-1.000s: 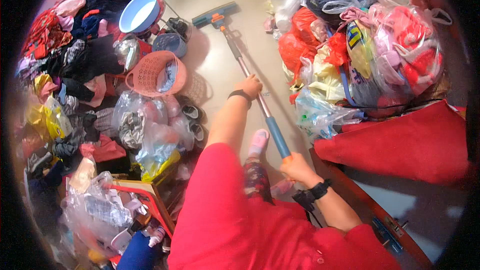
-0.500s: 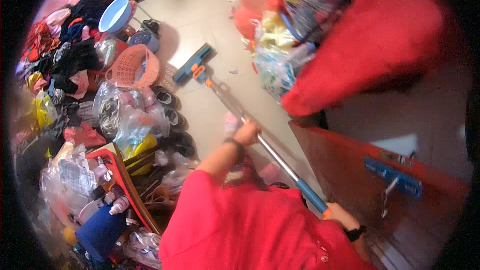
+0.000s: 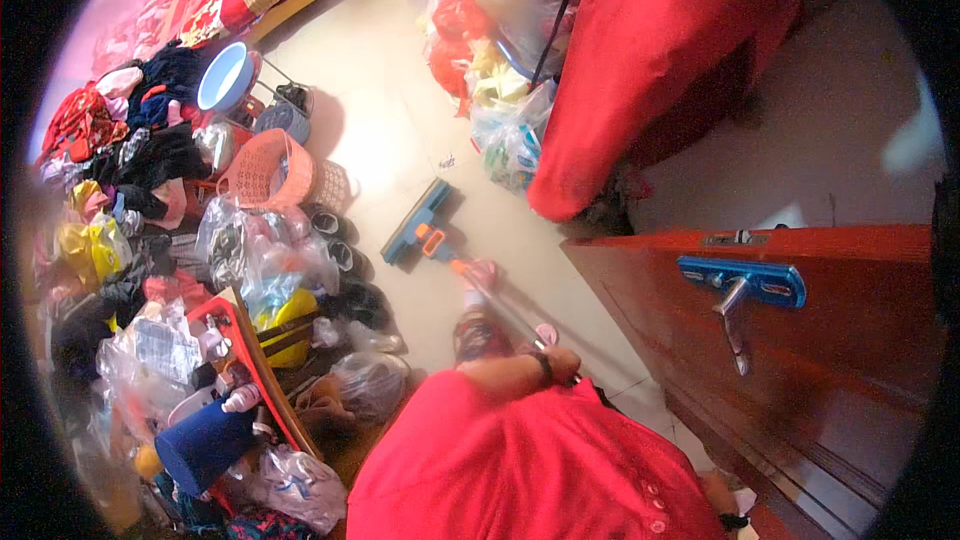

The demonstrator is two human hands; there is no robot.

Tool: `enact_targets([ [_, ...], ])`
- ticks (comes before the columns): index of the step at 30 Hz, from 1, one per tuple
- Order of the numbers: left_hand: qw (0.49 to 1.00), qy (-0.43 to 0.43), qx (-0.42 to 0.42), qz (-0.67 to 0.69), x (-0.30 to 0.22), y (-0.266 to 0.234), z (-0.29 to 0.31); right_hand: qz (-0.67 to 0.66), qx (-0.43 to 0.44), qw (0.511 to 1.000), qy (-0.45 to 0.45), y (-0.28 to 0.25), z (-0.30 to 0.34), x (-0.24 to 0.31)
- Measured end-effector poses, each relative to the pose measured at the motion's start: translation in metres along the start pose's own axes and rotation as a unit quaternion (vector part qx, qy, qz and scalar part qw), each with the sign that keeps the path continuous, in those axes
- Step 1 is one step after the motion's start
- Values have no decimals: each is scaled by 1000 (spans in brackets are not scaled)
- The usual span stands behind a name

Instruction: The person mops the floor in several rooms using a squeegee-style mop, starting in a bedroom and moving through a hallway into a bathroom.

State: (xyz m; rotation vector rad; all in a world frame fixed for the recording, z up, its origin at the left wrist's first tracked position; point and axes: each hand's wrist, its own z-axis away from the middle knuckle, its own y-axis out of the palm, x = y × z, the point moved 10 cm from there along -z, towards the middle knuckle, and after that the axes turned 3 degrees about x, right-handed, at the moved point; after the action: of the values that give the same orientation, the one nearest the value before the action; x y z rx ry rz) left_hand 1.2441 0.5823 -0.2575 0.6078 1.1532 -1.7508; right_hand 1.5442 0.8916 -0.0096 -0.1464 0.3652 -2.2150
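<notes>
My left hand (image 3: 564, 364) is closed round the pole of a floor squeegee (image 3: 430, 237), close in front of my red shirt. Its wide blue-grey head with an orange joint lies on the pale tiles, and the pole slants back toward me. My right hand (image 3: 718, 496) is low at the right beside my body; the shirt covers its fingers and the pole's upper end. A small dark scrap (image 3: 447, 161) lies on the floor just beyond the head. My foot (image 3: 481, 275) is close to the pole.
A wooden door (image 3: 640, 280) with a blue-plated handle stands at the right, red cloth (image 3: 640, 70) hanging beyond it. Bagged items (image 3: 510, 130) are piled at the far side. Along the left are an orange basket (image 3: 262, 175), a blue basin (image 3: 226, 77), shoes, clothes and bags.
The squeegee head has been drawn back toward me, leaving the scrap beyond it. My left hand has moved right and nearer my body. My right hand has gone mostly behind the shirt.
</notes>
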Motion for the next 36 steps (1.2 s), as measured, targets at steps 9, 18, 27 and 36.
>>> enact_targets([
  [9,977,-205,-28,-49,171,-168,75,-211,-64,971,-95,-59,-47,318],
  [18,872,-303,-346,-170,277,-388,200,-299,13,914,-275,-147,-69,613],
  [27,928,-118,-341,-94,264,-319,162,-217,-27,944,-247,-124,-35,563],
  [36,986,-105,-20,-129,49,-48,8,-147,2,984,-104,14,-9,207],
])
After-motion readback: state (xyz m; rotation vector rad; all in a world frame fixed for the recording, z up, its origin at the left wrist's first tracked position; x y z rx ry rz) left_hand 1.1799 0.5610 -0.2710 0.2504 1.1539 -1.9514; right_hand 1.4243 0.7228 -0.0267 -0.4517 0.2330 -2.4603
